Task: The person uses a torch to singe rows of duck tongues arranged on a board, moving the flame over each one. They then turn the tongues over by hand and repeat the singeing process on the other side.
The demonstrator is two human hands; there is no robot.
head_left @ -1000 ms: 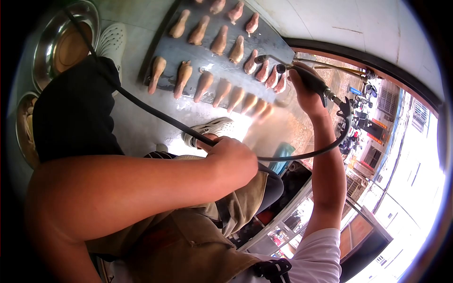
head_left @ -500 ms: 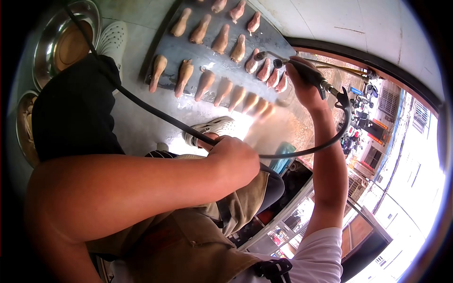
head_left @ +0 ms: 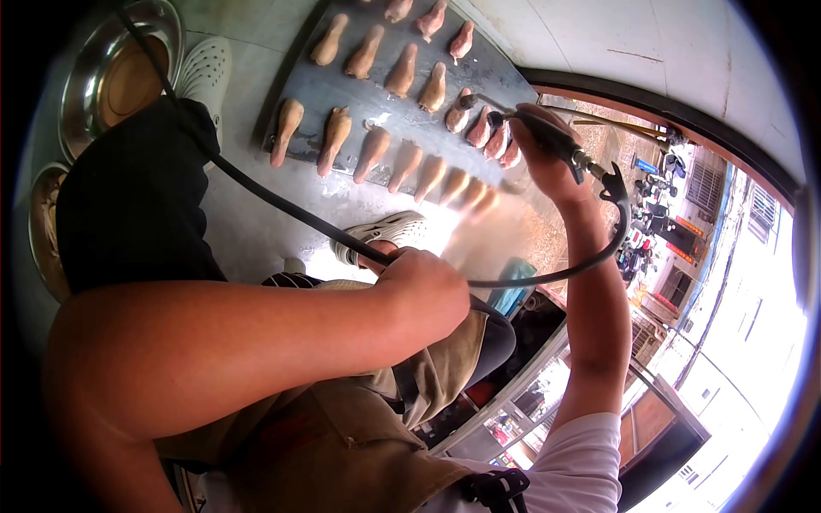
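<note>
My right hand (head_left: 547, 158) is wrapped round the black handle of a gas torch (head_left: 556, 137). The torch's nozzle (head_left: 468, 101) points left over raw chicken drumsticks (head_left: 457, 111) near the right end of a dark metal tray (head_left: 376, 107). No flame can be made out. My left hand (head_left: 425, 289) grips the black hose (head_left: 291, 201), which loops up to the back of the torch. Drumsticks lie in rows on the tray, those at the left browner and those near the nozzle pinker. Glare washes out several in the lower row.
A steel basin (head_left: 73, 103) stands at the upper left, with another bowl (head_left: 38, 222) below it. White clogs (head_left: 398, 229) are on the floor below the tray. A pale wall (head_left: 599, 43) runs along the top right, beside a dark door frame (head_left: 616, 84) opening onto a street.
My right hand and the torch have shifted slightly left, the nozzle moving a little along the drumsticks. My left hand and the tray stay practically where they were.
</note>
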